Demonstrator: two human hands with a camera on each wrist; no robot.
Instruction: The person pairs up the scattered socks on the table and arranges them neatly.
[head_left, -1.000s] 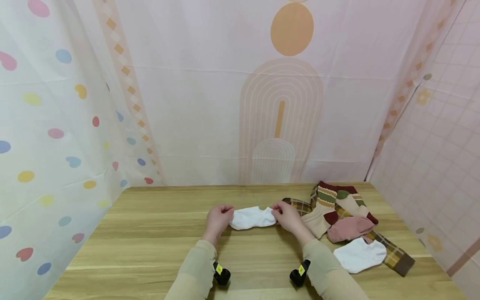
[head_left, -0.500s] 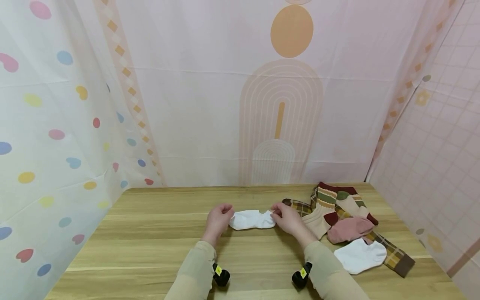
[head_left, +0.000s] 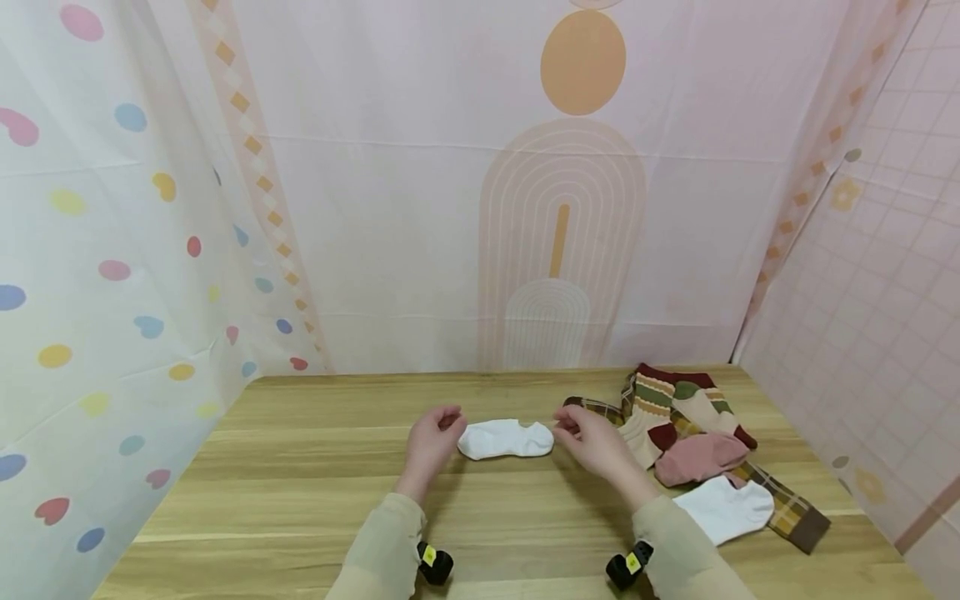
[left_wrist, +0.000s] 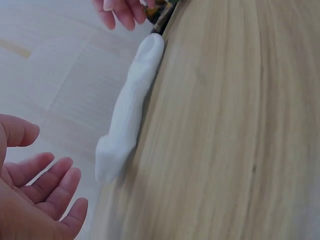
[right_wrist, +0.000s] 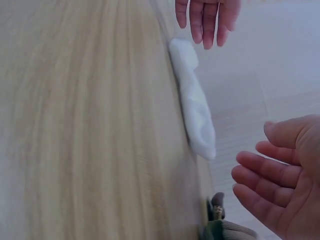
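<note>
A white ankle sock (head_left: 504,439) lies flat on the wooden table between my two hands, its opening on the far side toward the right. In the left wrist view the same sock (left_wrist: 127,107) touches neither hand. My left hand (head_left: 433,442) is just off the sock's left end, with thumb and fingers apart and nothing held. Off the right end hovers my right hand (head_left: 596,442), its fingers loosely bent and holding nothing. The right wrist view shows a gap between the sock (right_wrist: 192,100) and my right fingers (right_wrist: 267,170).
Right of my hands lies a loose pile: a cream sock with striped cuff (head_left: 652,400), a similar sock (head_left: 701,396), a pink sock (head_left: 701,458), a second white sock (head_left: 727,508) and a brown plaid sock (head_left: 787,504). Patterned curtains (head_left: 405,208) stand behind the table (head_left: 300,483).
Both hands have let go of the white sock's ends and drawn slightly outward, the right one farther. The sock has settled flat on the table.
</note>
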